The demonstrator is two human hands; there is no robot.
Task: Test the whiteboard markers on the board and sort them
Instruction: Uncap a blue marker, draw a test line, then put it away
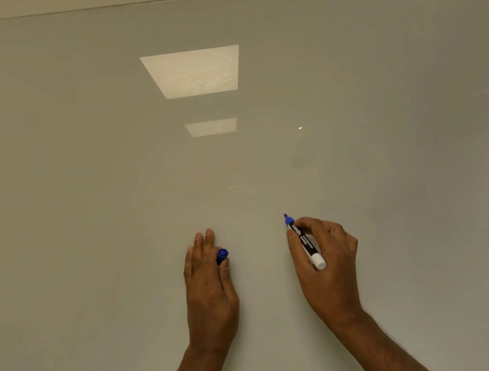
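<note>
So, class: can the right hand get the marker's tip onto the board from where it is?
Probably yes. The right hand holds the marker uncapped, tip toward the board; nothing lies between. The cap is in the left hand.

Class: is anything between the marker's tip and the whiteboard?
Nothing visible. The right hand holds the marker uncapped, tip up toward the bare board; the blue cap sits off in the left hand.

Bare whiteboard (78, 214) spreads open above and to either side of the 2 hands; between left hand (210, 292) and right hand (328, 268) lies a clear gap.
</note>
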